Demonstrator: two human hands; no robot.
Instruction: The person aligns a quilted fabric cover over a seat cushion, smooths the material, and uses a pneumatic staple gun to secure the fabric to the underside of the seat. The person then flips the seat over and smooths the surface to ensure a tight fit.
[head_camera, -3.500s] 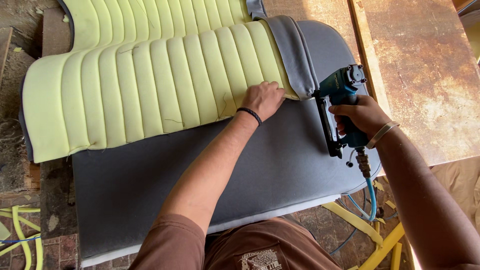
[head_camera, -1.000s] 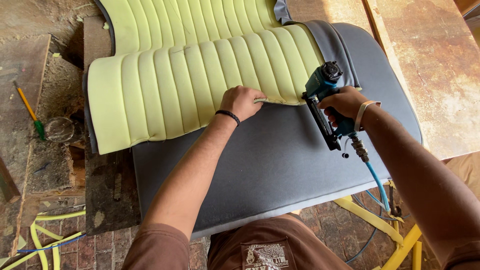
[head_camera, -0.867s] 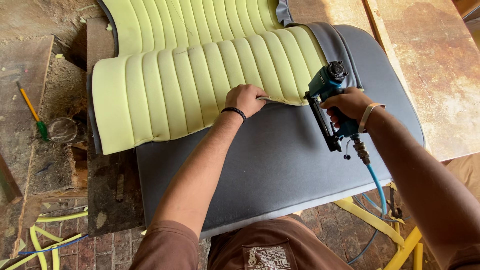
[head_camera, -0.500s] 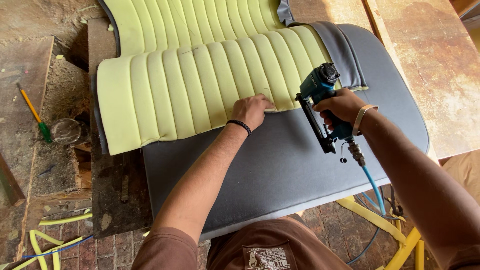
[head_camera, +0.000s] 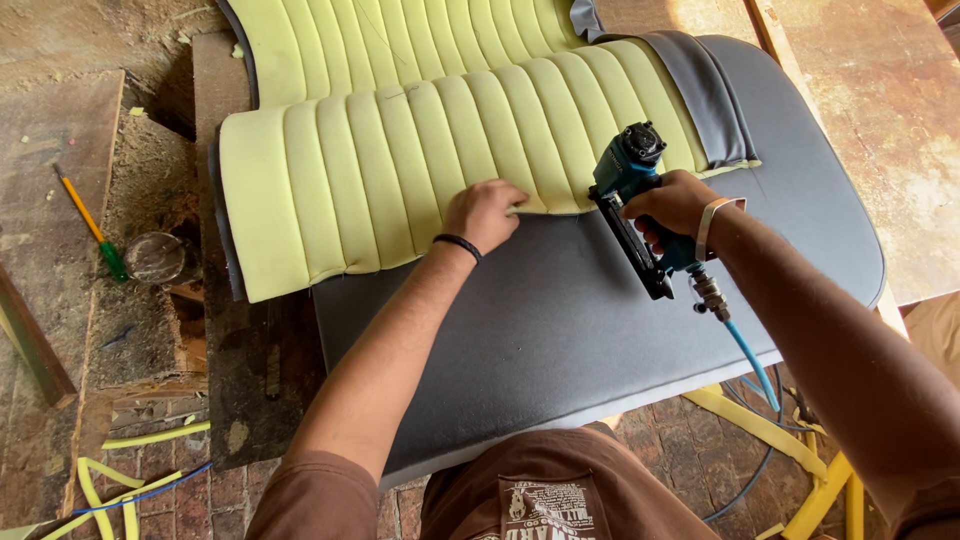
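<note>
A pale yellow ribbed foam panel (head_camera: 400, 170) lies folded back over a grey padded seat board (head_camera: 560, 320). My left hand (head_camera: 485, 212) presses on the lower edge of the foam, fingers curled onto it, a black band on the wrist. My right hand (head_camera: 672, 205) grips a blue pneumatic staple gun (head_camera: 630, 200), its nose down at the foam edge just right of my left hand. A blue air hose (head_camera: 745, 350) runs from the gun's handle toward me. A grey fabric strip (head_camera: 705, 100) is folded over the foam's right end.
A worn wooden table (head_camera: 860, 110) is at the right. At the left, dusty boards hold a yellow pencil with a green end (head_camera: 90, 225) and a round glass jar lid (head_camera: 155, 255). Yellow foam strips (head_camera: 110, 480) and yellow tubing (head_camera: 800, 470) lie on the brick floor.
My left hand has slid left along the foam edge, and my right hand has brought the staple gun left after it. The view has shifted so the seat sits further right.
</note>
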